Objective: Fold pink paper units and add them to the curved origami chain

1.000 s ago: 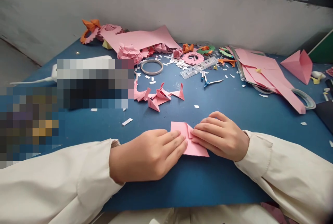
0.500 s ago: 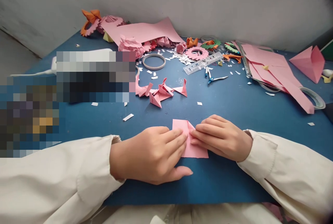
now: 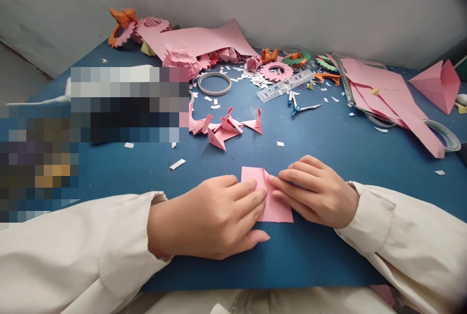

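A small pink paper [image 3: 279, 209] lies on the blue table in front of me, with a crease and a folded flap near its top middle. My left hand [image 3: 219, 214] rests on the paper's left part, palm down, fingers stretched out flat and thumb apart on the table side. At the paper's right edge is my right hand [image 3: 314, 190], its fingers bent and its fingertips touching the flap. Parts of the paper are hidden under both hands. Folded pink paper pieces [image 3: 226, 129] sit beyond it.
Behind are a tape roll [image 3: 214, 84], a clear stencil ruler [image 3: 284, 85], a blue-and-white compass [image 3: 302, 108] and white scraps. Pink sheets [image 3: 379, 90] lie at the right, a pink cone [image 3: 438, 85] beyond. Blurred blocks cover items at the left.
My right hand's fingers have shifted slightly right and spread a little. My left fingertips have slid slightly right on the paper. The view has shifted slightly.
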`<state>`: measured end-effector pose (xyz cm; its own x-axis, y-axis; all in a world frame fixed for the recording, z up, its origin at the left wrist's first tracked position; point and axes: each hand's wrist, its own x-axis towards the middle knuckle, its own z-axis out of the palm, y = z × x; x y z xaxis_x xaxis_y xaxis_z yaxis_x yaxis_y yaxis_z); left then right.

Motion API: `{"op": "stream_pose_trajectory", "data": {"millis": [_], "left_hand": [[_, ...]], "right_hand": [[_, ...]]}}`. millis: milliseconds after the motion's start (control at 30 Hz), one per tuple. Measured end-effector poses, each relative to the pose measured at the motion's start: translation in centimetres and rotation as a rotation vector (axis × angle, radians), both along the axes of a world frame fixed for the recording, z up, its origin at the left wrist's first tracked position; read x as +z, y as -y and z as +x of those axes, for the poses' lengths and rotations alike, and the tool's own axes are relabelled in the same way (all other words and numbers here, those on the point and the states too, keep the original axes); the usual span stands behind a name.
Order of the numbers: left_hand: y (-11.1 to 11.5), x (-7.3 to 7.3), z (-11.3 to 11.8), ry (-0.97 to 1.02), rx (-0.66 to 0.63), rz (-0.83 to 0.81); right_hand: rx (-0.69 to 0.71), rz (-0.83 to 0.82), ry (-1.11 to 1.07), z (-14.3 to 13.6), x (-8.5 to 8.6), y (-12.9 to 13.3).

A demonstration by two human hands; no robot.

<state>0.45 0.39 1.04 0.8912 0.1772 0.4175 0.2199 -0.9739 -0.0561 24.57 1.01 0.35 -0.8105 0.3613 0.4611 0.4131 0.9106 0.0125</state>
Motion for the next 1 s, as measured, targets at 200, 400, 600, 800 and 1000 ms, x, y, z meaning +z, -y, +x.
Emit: {"op": "stream_pose_trajectory", "data": {"millis": [200, 400, 600, 800, 1000], "left_hand": [[-0.08, -0.09, 0.01, -0.011, -0.004, -0.002], [-0.15, -0.29, 0.05, 0.020, -0.011, 0.020], [-0.19, -0.37, 0.14, 0.026, -0.003, 0.029], [-0.11, -0.38, 0.23, 0.046, 0.000, 0.035], [-0.13, -0.36, 0.32, 0.063, 0.016, 0.025]], "right_hand": [[-0.029, 0.014, 0.037, -0.01, 0.13, -0.03], [-0.036, 0.005, 0.041, -0.10, 0.21, -0.04], [-0.056, -0.011, 0.074, 0.01, 0.13, -0.05], [-0.093, -0.041, 0.155, -0.20, 0.09, -0.38], [0.017, 0.117, 0.149, -0.02, 0.82, 0.61]]}}
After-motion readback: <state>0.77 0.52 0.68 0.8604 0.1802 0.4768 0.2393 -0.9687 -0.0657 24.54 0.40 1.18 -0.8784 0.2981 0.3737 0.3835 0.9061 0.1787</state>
